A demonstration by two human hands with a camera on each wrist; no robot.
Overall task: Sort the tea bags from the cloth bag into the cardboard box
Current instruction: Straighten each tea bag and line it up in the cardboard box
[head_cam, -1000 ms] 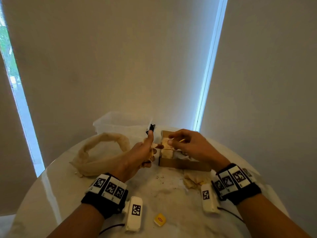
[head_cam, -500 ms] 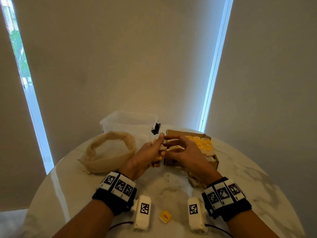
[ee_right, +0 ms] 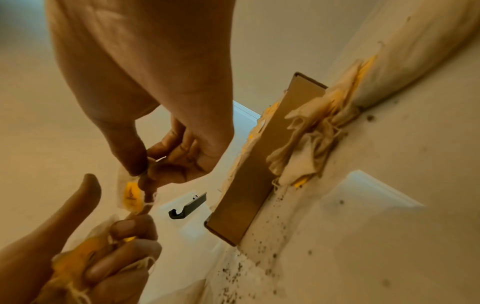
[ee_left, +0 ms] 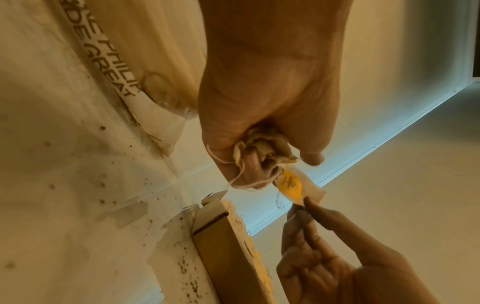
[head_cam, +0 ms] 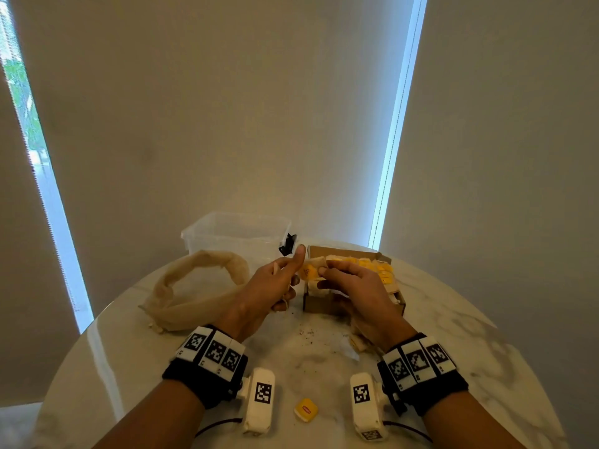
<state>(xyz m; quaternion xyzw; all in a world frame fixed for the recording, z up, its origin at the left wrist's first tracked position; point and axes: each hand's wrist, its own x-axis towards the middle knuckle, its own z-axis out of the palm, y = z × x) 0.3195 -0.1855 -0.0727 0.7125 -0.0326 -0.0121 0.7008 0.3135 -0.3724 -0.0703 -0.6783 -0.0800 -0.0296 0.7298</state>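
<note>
My left hand (head_cam: 291, 280) grips a crumpled bunch of tea bags (ee_left: 262, 147) with loose strings, thumb pointing up. My right hand (head_cam: 321, 277) pinches one tea bag with a yellow tag (head_cam: 310, 271) that still hangs from that bunch, just left of the cardboard box (head_cam: 319, 304). The wrist views show the same tea bag (ee_left: 293, 185) (ee_right: 130, 195) stretched between the two hands. The box holds several tea bags with yellow tags (head_cam: 372, 267). The beige cloth bag (head_cam: 194, 286) lies open and slumped at the left of the table.
A clear plastic tub (head_cam: 233, 234) stands behind the cloth bag, with a black clip (head_cam: 287, 244) beside it. Loose tea bags (head_cam: 359, 343) lie against the box's near side. A yellow tag (head_cam: 305, 409) and tea crumbs (head_cam: 306, 332) lie on the round marble table (head_cam: 453, 335).
My right hand left the box, moved left to my left hand and took hold of one tea bag from the bunch. My left hand stayed put, still gripping the bunch.
</note>
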